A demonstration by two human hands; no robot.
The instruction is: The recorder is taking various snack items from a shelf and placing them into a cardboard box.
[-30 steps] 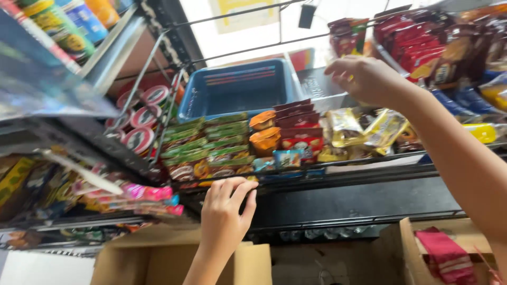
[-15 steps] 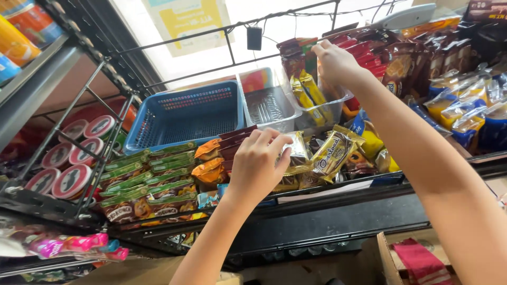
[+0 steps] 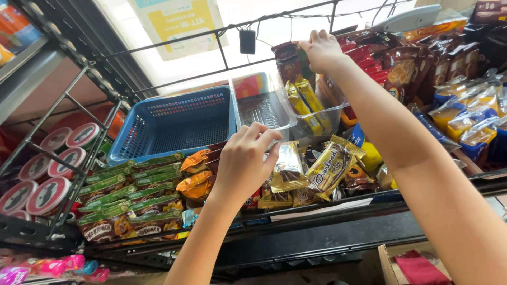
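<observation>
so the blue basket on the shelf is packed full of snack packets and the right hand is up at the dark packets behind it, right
Not quite: the blue basket is empty, with its mesh floor bare in the head view. The rest holds: the right hand is up at the dark packets behind it.

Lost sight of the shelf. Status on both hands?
Left hand over the orange snack packs, grip unclear. Right hand pinching the dark hanging packet. Blue basket untouched behind.

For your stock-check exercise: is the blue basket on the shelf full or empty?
Empty. The blue basket shows bare mesh floor and walls, with no packets inside, while packets fill the shelf around it.
</observation>
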